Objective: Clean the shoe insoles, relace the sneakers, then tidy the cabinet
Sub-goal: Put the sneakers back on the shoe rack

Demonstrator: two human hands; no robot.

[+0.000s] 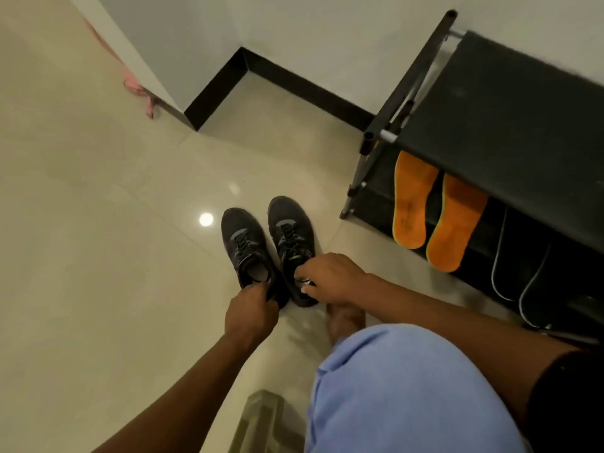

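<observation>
1. Down on the pale tiled floor (98,223) stand two dark sneakers (268,246), side by side and touching, toes pointing away from the person, both laced.
2. Two orange insoles (431,210) lie next to each other on a lower shelf of the black shoe rack (510,119), toe ends sticking out past the top shelf.
3. Two dark insoles (519,266) with pale edges lie on the same shelf, just beside the orange pair.
4. The left hand (251,315) is closed, fingers pinched on the heel collar of the left sneaker (248,250).
5. The right hand (330,277) is half curled over the heel opening of the right sneaker (292,237), fingertips on it; whether it grips cannot be told.
</observation>
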